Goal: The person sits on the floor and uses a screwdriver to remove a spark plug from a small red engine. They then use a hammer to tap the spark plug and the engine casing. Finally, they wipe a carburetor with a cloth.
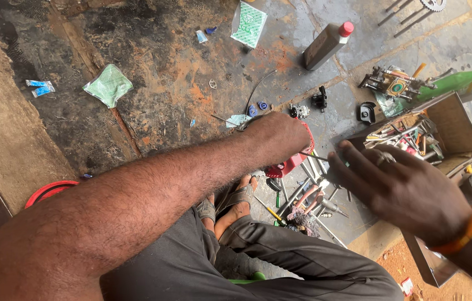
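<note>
From the head camera, your left hand (pixel 275 136) is clenched over the top of a red plastic part (pixel 294 161), pressing it down against the oil-stained concrete floor (pixel 169 72) so it sits steady just past your sandalled feet (pixel 230 203). Your right hand (pixel 397 184) is released, fingers spread and empty, hovering above the loose spanners and screwdrivers (pixel 308 195) lying beside the red part, close enough to pick from without shifting your seat. Just beyond it stands an open wooden toolbox (pixel 448 120) crammed with more tools, kept within arm's reach. Farther out on the floor lie a grey oil bottle with a red cap (pixel 326 45), a green bottle (pixel 453 82) near a small metal assembly (pixel 392 82), a crumpled green cloth (pixel 109 85) and a green-printed packet (pixel 249 23), all set well apart from the working spot
</note>
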